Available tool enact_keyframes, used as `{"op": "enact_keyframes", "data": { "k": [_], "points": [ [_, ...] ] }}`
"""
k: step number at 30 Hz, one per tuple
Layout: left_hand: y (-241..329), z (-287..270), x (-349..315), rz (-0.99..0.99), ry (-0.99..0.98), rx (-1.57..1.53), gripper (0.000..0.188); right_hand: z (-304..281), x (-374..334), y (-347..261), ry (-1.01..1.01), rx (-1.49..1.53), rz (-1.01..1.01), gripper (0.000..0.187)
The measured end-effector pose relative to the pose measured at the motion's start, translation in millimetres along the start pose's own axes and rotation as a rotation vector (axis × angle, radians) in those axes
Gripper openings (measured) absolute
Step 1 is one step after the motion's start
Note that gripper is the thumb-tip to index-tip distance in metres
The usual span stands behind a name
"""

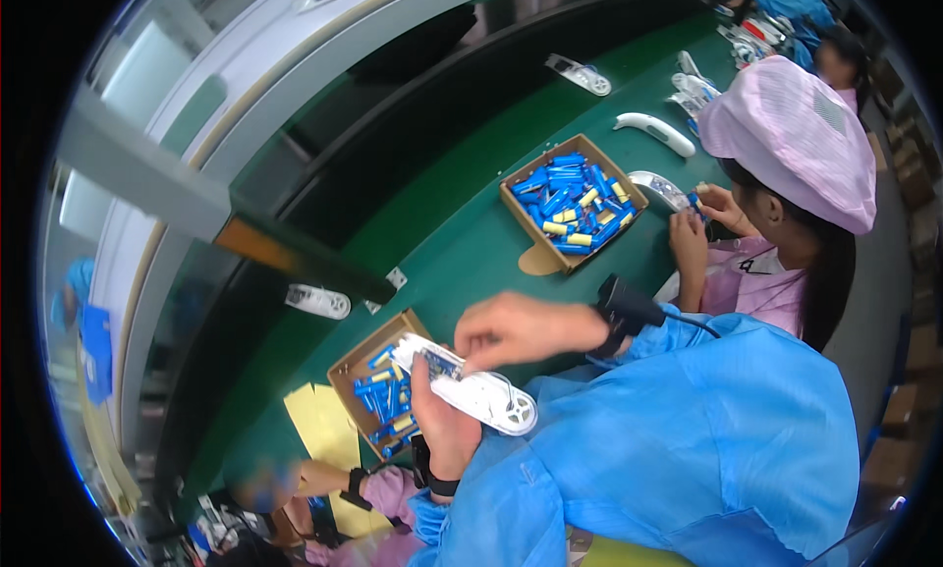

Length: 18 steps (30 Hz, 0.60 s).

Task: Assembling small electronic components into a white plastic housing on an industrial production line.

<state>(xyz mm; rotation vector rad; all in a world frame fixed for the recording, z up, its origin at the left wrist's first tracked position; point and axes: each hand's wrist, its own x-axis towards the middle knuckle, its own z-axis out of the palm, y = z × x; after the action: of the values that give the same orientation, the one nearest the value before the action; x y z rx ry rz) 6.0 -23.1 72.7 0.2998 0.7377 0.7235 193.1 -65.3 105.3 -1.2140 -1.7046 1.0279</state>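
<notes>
My left hand (444, 422) is closed round a white plastic half-shell housing (483, 398), its thumb along the edge. A small circuit board (441, 365) sits in the upper part of the shell, and a round spoked grille is at its lower end. My right hand (521, 329), slightly blurred, reaches over the shell. Its fingertips are pinched together at the board; whatever they hold is too small or hidden to make out. Just beyond my left hand, a cardboard box (344, 378) holds several blue cylindrical cells, some with yellow wrapping.
A second cardboard box (543, 242) of blue cells stands farther up the green bench (447, 241). White shells (318, 301) lie on the belt line. A co-worker in a pink cap (801, 140) handles a part at right; another person's arm (329, 479) is at lower left beside yellow card (324, 425).
</notes>
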Motion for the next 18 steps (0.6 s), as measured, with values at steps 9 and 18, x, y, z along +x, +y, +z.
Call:
{"op": "enact_keyframes", "data": {
  "k": [9,18],
  "points": [
    [5,19,11,-0.183,-0.062,-0.033,0.031,-128,-29,156,0.422,-1.048,0.657,0.022],
    [16,22,3,-0.047,-0.016,-0.018,0.022,-147,-38,144,0.450,-1.229,0.774,0.027]
  ]
}}
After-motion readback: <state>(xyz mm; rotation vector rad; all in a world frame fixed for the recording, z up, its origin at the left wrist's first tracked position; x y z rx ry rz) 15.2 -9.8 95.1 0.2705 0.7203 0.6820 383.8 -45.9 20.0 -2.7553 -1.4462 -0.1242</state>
